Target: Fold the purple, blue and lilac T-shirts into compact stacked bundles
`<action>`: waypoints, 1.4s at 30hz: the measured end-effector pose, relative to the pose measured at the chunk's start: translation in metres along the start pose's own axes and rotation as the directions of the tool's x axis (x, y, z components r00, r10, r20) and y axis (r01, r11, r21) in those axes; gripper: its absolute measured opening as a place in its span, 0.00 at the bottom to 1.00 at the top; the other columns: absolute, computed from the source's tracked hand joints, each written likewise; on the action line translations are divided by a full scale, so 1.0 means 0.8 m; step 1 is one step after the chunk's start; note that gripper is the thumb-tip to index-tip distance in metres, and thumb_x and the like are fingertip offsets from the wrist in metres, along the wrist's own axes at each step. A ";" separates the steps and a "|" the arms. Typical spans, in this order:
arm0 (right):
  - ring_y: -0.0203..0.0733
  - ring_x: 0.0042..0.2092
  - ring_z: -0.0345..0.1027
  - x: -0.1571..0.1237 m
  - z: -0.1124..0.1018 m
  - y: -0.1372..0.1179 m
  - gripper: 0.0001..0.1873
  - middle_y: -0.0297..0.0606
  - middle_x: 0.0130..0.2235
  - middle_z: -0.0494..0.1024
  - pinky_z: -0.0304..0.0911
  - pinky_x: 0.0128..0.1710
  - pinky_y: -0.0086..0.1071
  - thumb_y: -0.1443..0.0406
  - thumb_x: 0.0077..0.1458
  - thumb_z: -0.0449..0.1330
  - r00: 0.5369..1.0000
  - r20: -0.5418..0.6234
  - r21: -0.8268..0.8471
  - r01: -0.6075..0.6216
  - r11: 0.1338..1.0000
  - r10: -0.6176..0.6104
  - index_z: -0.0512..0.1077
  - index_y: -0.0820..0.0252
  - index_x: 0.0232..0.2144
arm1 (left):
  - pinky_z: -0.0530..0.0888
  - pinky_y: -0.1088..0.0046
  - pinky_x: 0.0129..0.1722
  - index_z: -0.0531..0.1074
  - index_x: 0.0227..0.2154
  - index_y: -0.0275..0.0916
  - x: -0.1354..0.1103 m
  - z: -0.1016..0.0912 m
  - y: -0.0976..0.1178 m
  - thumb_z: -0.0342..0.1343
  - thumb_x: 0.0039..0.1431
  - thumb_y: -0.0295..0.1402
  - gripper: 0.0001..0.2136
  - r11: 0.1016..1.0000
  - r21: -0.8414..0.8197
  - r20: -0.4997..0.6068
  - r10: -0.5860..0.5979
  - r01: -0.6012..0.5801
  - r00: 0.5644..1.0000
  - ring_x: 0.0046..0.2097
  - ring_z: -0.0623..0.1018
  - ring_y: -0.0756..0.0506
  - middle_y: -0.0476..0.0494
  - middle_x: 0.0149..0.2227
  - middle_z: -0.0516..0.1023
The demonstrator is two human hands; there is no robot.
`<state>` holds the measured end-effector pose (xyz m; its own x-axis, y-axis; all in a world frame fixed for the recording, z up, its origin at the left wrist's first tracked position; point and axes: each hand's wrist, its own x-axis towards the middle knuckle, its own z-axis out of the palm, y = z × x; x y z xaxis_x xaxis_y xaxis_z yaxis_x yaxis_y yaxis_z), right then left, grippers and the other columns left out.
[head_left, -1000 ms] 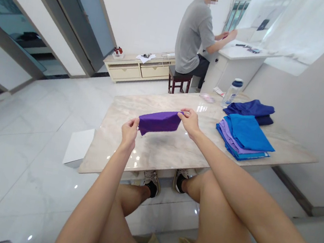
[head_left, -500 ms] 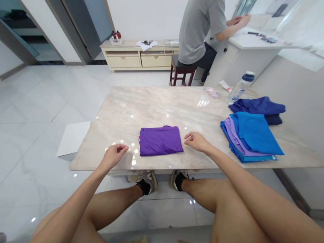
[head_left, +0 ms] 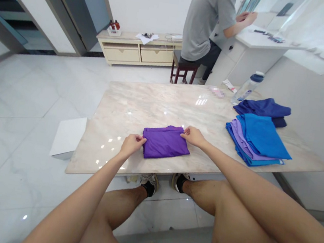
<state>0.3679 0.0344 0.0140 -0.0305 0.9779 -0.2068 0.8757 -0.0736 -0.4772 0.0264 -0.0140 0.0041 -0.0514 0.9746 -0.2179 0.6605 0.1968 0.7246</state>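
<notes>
A folded purple cloth (head_left: pixel 166 143) lies flat on the marble-topped table (head_left: pixel 134 101), near its front edge. My left hand (head_left: pixel 132 144) pinches the cloth's left edge between thumb and fingers. At the upper right corner, my right hand (head_left: pixel 193 136) has its thumb on top of the cloth and its fingers closed on the edge. The cloth rests on the tabletop between both hands.
To the right lies a stack of folded blue and lilac cloths (head_left: pixel 263 138), with a navy cloth (head_left: pixel 263 107) behind it. A clear bottle (head_left: pixel 246 89) stands near the far edge. Beyond, a person in a grey shirt (head_left: pixel 204 23) sits on a stool (head_left: pixel 183 66).
Both hands have moved inward from beside the purple cloth and taken hold of its left edge and upper right corner. The cloth still lies on the table. The view has shifted slightly.
</notes>
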 end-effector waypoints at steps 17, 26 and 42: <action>0.59 0.62 0.68 0.002 0.008 -0.005 0.16 0.55 0.60 0.74 0.65 0.64 0.45 0.65 0.67 0.68 0.980 0.010 -0.262 0.196 0.945 -0.201 0.79 0.60 0.55 | 0.70 0.67 0.38 0.72 0.23 0.43 0.021 0.021 0.048 0.67 0.56 0.33 0.10 0.995 -0.059 -0.024 0.081 -0.082 0.996 0.34 0.80 0.41 0.47 0.25 0.78; 0.51 0.54 0.74 0.005 -0.009 -0.008 0.05 0.46 0.49 0.83 0.67 0.57 0.38 0.67 0.66 0.66 0.975 -0.073 -0.142 0.199 0.970 -0.211 0.82 0.58 0.43 | 0.72 0.67 0.41 0.75 0.30 0.42 0.036 0.021 0.047 0.68 0.59 0.40 0.10 0.993 -0.115 -0.106 0.013 -0.025 0.994 0.40 0.82 0.39 0.44 0.32 0.82; 0.53 0.56 0.73 0.007 -0.031 -0.022 0.05 0.44 0.49 0.85 0.64 0.62 0.42 0.70 0.63 0.67 0.890 0.015 -0.130 0.454 0.881 -0.456 0.83 0.56 0.37 | 0.74 0.56 0.59 0.80 0.39 0.41 0.029 0.003 0.029 0.63 0.66 0.31 0.02 0.900 0.306 -0.055 0.344 -0.312 0.937 0.54 0.80 0.33 0.33 0.51 0.81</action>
<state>0.3646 0.0463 0.0421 -0.4338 0.9008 0.0214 0.8206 0.4047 -0.4035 0.0424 0.0132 0.0142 0.1376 0.9872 0.0812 0.8392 -0.1597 0.5199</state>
